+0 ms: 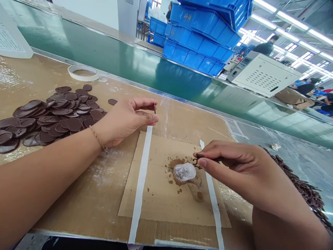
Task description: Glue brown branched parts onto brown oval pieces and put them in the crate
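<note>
Ovals' pile (59, 113) lies left on the worktop (85, 187), cardboard (161, 205) centre-near, crates (200, 45) beyond the conveyor (125, 62).

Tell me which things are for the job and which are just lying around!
Probably for the job:
thin brown piece in the left hand
small dark piece in the right hand
brown oval pile
dark heap
cardboard
clear blob

Probably just lying around:
tape roll
blue crates

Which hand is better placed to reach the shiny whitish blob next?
Probably the right hand: its fingertips, pinching a small dark piece, are close to the shiny whitish blob. The left hand is farther off, pinching a thin dark piece.
</note>
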Demonstrator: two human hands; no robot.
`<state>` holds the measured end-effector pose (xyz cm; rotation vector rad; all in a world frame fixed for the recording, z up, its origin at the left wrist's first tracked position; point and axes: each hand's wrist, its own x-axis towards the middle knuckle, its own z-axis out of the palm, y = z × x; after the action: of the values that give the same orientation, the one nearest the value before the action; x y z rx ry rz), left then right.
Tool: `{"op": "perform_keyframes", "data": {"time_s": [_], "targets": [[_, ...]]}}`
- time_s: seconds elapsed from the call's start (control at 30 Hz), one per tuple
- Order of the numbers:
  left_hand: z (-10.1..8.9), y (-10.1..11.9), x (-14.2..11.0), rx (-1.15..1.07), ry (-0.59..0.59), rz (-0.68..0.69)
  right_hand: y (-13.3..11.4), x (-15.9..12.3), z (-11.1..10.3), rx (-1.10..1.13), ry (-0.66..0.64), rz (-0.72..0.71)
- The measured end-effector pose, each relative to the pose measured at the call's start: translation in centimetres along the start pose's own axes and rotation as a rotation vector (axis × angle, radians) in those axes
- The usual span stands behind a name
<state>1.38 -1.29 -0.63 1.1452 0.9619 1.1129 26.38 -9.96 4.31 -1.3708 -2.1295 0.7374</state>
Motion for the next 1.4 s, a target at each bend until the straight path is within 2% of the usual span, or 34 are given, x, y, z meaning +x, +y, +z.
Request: {"op": "perform_keyframes", "data": {"time_s": [0.13,0.3,0.4,0.53,0.67,0.8,0.93,1.13,1.4], "targets": [[0.1,0.0,-0.3,-0.011,-0.036,-0.003,0.4,0.1,-0.5,0.143,0.127,-0.013],[1.0,0.3,-1.4,-0.055,-0.135,-0.045,1.3,0.4,-0.4,0.418,0.172,-0.021],[1.8,0.4,-2.3,-0.099,-0.236,-0.08,1.6,0.3,-0.1,0.51,0.199,-0.035],[2.6,0.5,-3.1,-0.137,-0.369,-0.105,1.5,-0.2,0.3,0.511,0.28,-0.131],[3.1,0.5,-3.5,-0.215,-0.422,-0.137,1.0,-0.4,0.7,0.509,0.359,-0.22],[3.3,0.3,-3.6,-0.258,-0.464,-0.18,0.3,-0.1,1.1,0.395,0.37,-0.2],[3.1,0.1,-3.6,-0.262,-0.472,-0.208,-0.4,0.2,1.5,0.426,0.406,-0.188],[3.2,0.1,-3.5,-0.282,-0.47,-0.231,-0.2,0.5,2.1,0.341,0.328,-0.232],[3.3,0.5,-3.6,-0.327,-0.495,-0.233,-0.2,0.5,2.1,0.334,0.298,-0.216]]}}
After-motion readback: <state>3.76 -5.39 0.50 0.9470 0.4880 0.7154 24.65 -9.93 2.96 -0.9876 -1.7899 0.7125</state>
